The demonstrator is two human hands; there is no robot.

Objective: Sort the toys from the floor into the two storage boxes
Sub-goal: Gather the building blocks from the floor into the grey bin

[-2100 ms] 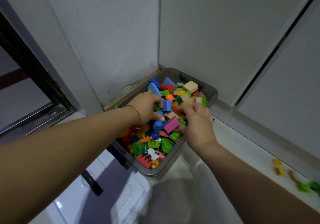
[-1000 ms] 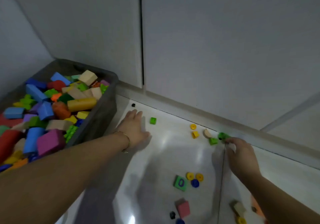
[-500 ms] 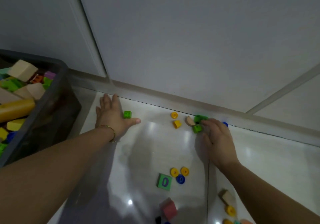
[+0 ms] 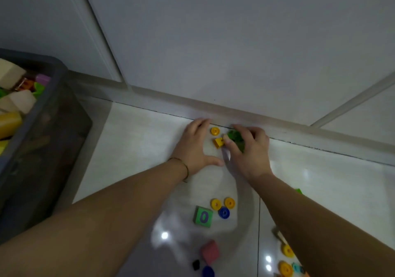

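Pressing the left hand [image 4: 193, 146] flat on the white floor [image 4: 139, 137] just above the centre of the frame, fingers straight and together, thumb spread out to the right. Wearing a thin bracelet [image 4: 184, 166] on that wrist. Curling the right hand [image 4: 249, 150] over the green pieces [image 4: 235, 137] just to the right, against the skirting board [image 4: 171, 103], fingers bent round them and clamping them, thumb tip touching the yellow square block [image 4: 218, 142]. Framing the yellow ring [image 4: 214, 131] between the two hands, just above that block. Showing the grey storage box [image 4: 49, 105] at the left edge of the frame, well apart from both hands, holding cream, yellow, green and pink blocks. Showing, lower down between the forearms, a green number tile [image 4: 203, 216], two yellow discs [image 4: 215, 204] and a blue disc [image 4: 224, 212] close beside one another, and below them a pink block [image 4: 210, 252]. Half hiding more yellow pieces [image 4: 285, 269] behind the right forearm at the lower right.
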